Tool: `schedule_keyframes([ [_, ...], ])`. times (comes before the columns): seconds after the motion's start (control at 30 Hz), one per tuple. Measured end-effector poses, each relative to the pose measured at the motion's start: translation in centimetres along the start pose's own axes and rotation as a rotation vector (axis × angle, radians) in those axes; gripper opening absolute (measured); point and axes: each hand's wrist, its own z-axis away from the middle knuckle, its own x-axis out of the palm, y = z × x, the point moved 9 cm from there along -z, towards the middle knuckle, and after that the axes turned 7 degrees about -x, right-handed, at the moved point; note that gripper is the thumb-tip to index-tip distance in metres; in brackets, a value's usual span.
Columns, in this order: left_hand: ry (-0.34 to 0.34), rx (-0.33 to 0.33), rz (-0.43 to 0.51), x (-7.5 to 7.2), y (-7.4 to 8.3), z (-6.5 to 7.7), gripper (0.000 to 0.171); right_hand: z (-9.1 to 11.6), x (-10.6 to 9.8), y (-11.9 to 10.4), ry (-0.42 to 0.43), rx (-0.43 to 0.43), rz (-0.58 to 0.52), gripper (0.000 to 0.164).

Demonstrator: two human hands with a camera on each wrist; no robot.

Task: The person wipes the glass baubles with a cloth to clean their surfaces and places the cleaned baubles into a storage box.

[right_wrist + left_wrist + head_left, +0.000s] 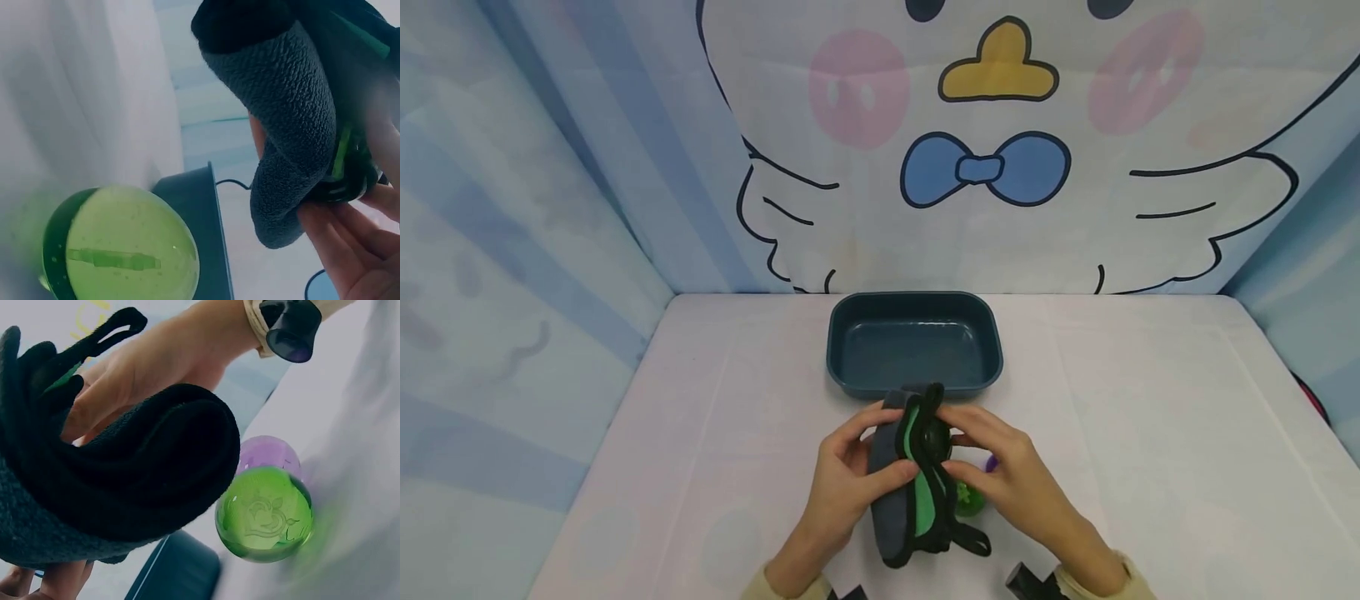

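A folded dark grey fabric piece with black edging, a green strip and a black loop is upright between the two hands. My left hand grips it from the left, thumb over the green strip. My right hand pinches a dark, glossy round thing with green in it, against the fabric's right side; its kind is unclear. Beside it on the table sit a clear green ball and a clear purple ball, mostly hidden in the head view.
Just beyond the hands stands a dark teal rectangular tub at the table's back edge. A pale cloth covers the table. Printed curtains rise behind and on both sides. Each wrist bears a small black device.
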Motion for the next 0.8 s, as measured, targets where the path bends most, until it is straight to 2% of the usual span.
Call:
schedule_keyframes([
  [0.13,0.031,-0.002,-0.009,-0.2,0.0,0.0,0.051,0.0,0.0,-0.3,0.004,-0.021,0.047,0.06],
  [0.33,0.07,-0.04,0.012,-0.6,-0.3,-0.2,0.055,-0.3,0.1,-1.2,0.0,-0.12,0.048,0.076],
  [0.4,0.086,-0.063,0.021,-0.7,-0.5,-0.2,0.055,-0.3,0.0,-1.5,0.0,-0.151,0.047,0.071],
  [0.53,0.108,-0.086,0.028,-0.9,-0.7,-0.3,0.056,-0.3,0.0,-1.6,0.009,-0.186,0.066,0.043],
  [0.67,0.092,-0.08,0.026,-0.8,-0.6,-0.2,0.055,-0.1,0.0,-1.2,0.023,-0.161,0.061,0.041],
  [0.8,0.048,-0.051,0.007,-0.4,-0.2,-0.1,0.054,0.1,-0.1,-0.6,0.044,-0.073,0.037,0.054],
])
